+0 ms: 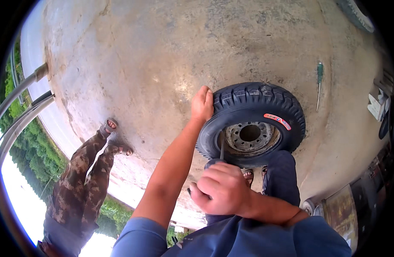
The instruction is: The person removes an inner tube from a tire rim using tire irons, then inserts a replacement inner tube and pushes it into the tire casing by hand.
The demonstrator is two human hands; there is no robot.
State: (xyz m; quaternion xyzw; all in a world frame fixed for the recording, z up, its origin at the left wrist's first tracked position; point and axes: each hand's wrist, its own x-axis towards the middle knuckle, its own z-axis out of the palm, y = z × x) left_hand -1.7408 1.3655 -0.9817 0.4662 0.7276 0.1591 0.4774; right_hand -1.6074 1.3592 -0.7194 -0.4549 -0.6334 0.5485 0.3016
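A black tyre with deep tread stands tilted in front of my legs, around a rusty steel wheel rim. My left hand grips the tread at the tyre's upper left edge, fingers curled over it. My right hand is closed in a fist around a tool with a thin metal shaft. Its shaft reaches up to the left inner edge of the tyre, beside the rim. Most of its handle is hidden in my fist, with a dark end showing at the left.
A green-handled screwdriver lies on the concrete floor to the right. Another person in camouflage trousers stands at the left. Metal rails are at the far left, and part of another tyre shows at the upper right.
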